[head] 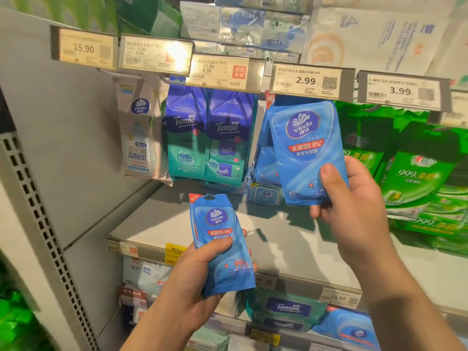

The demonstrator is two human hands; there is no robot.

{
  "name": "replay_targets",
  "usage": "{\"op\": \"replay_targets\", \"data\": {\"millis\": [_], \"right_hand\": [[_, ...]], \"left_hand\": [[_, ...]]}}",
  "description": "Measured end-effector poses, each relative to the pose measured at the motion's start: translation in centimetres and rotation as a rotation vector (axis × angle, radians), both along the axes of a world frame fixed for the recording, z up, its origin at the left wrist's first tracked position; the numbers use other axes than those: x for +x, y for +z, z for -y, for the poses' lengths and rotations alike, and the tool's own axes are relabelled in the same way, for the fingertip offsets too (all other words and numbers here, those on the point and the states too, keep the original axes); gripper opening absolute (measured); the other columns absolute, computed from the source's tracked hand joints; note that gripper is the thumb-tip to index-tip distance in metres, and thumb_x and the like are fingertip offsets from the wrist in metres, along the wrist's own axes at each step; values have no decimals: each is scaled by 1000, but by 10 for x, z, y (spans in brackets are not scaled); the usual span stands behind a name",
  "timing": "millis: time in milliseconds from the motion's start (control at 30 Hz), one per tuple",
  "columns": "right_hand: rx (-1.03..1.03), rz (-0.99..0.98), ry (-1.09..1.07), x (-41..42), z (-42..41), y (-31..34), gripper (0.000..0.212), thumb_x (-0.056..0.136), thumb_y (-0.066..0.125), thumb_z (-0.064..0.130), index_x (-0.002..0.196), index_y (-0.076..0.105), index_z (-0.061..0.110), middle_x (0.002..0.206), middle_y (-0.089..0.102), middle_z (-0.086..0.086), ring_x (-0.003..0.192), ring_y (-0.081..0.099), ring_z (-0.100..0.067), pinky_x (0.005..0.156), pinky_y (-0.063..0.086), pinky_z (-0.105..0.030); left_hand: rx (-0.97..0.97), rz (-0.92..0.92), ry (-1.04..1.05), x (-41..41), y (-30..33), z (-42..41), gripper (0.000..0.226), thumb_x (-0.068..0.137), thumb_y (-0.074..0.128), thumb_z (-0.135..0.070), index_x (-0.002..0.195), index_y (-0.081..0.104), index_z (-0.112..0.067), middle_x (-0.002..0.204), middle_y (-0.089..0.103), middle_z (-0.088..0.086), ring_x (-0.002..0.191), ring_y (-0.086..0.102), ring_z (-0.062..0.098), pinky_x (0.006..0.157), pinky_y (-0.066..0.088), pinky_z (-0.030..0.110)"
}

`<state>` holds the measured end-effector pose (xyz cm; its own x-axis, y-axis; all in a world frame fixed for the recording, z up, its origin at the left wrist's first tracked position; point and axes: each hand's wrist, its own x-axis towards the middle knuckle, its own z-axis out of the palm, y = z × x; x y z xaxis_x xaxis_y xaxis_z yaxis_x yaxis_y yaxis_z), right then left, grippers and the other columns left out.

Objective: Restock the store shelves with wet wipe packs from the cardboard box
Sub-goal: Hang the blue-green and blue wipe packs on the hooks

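Note:
My left hand [195, 282] grips a blue Vinda wet wipe pack [220, 239] in front of the shelf's front edge, thumb across its face. My right hand [354, 206] holds a second blue Vinda pack [304, 148] by its lower end, raised up under the 2.99 price tag [310, 81]. Its top sits at the hook there, in front of more blue packs [264, 158] hanging behind it. The cardboard box is out of view.
Purple and teal Tempo packs [210, 138] and a white Vinda pouch [140, 133] hang to the left. Green packs [415, 173] hang and lie at the right. A grey shelf board [177, 216] runs below, with more packs [288, 310] underneath it.

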<state>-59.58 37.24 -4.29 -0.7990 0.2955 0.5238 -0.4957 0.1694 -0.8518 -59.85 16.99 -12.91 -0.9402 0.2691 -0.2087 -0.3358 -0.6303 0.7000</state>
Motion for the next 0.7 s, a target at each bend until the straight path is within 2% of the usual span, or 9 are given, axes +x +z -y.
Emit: {"op": "replay_targets", "data": {"millis": [100,267,433,700], "right_hand": [[-6,15,-23,-1,1,0,10,107,52,25,104,61,22,81,67,-7,48,48,-20,43,38,-25],[-95,61,-62,-8,5,-3,13,108,50,27,104,61,19,79,65,-9,44,47,-18,41,38,-25],[-192,110,-59,-11,8,-5,13,107,51,25,103,61,19,87,68,-9,50,52,-13,40,40,-23],[-87,153,-64,-14,14,-21,14,106,53,25,96,60,18,79,68,-4,39,44,-18,37,33,-21]], "left_hand": [[-21,12,0,1,0,-2,30,91,62,-3,120,70,-4,113,74,21,80,73,34,89,58,56],[-36,9,2,2,3,-3,31,91,61,-3,121,69,-3,115,73,22,80,72,34,97,53,60],[-39,19,11,2,4,-1,30,93,61,-4,122,69,-4,116,74,21,84,72,35,96,54,59],[-14,31,-2,5,5,-1,33,93,61,-7,126,67,-5,117,73,21,83,72,35,105,47,65]]}}
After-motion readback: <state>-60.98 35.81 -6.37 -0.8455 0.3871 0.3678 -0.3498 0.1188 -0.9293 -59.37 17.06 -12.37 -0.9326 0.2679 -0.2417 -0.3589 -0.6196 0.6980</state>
